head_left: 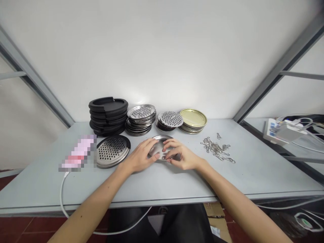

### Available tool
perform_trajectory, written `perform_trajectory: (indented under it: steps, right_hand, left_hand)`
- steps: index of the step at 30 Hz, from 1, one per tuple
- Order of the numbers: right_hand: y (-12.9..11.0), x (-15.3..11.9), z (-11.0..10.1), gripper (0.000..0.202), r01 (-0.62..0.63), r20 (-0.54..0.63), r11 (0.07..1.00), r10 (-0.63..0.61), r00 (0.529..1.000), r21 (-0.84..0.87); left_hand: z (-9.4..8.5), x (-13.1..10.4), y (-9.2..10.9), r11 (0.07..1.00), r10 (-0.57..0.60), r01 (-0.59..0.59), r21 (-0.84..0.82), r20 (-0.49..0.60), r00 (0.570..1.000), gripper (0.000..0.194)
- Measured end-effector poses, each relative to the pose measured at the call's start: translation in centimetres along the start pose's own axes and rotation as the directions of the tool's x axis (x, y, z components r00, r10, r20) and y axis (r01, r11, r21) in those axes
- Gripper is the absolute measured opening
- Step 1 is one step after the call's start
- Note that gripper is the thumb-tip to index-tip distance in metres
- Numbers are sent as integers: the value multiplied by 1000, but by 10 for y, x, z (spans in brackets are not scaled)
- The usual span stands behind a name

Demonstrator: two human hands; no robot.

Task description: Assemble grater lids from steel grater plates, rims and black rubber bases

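Note:
A round, shiny metal plate [160, 147] lies on the grey table [162, 189] in front of me. My left hand [143, 155] rests at its left side, thumb and fingers apart, with the fingertips on the rim. From the right, my right hand [181, 155] reaches over the plate with curved, parted fingers; its fingertips are over or on the metal, and whether they touch it is hard to tell. Left of my left hand sits a round grater disc [112, 150] with a black part around its back edge. Loose metal clips [215, 147] lie scattered to the right.
Along the wall stand stacks of black rings [108, 116], grater discs [141, 113], smaller perforated discs [170, 119] and gold-coloured lids [192, 118]. A blurred pink item [78, 153] with a white cable lies left. A power strip [275, 131] is at the far right.

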State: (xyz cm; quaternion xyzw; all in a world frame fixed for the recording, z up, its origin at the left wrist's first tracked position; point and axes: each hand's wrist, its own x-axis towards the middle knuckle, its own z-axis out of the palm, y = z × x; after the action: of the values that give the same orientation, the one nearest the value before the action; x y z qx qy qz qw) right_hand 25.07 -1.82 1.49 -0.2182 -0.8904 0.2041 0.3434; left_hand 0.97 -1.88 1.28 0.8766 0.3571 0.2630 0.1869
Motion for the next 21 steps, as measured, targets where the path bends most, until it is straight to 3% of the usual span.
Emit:
perform_trajectory:
  steps: [3,6,10,13,15,18,21]
  right_hand:
    - [2,1,8,11,7,4,1000,-7,1000,6]
    - [9,2,9,13,-31,-235,996,9,972,-87]
    - [27,2,-3,19,-241,-587,921,16,809,-306]
    - [42,4,-17,22,-349,-682,842,-30,730,-411]
    - [51,7,-23,22,-380,-677,787,-63,733,-485]
    - [59,11,-27,13,-327,-589,716,-143,795,-616]
    - [63,13,-27,8,-284,-539,674,-201,818,-682]
  left_hand:
    - [3,-3,-3,998,-15,13,55,35,999,61]
    - [4,-5,-5,994,-37,30,105,64,997,74]
    - [6,-7,-4,988,-60,44,148,102,993,77]
    - [6,-6,-4,987,-56,36,157,127,990,73]
    - [5,-6,-4,986,-65,42,161,142,988,73]
    - [3,-6,-5,986,-78,53,160,156,985,73]
    - [3,-6,-6,990,-59,40,136,142,988,71]
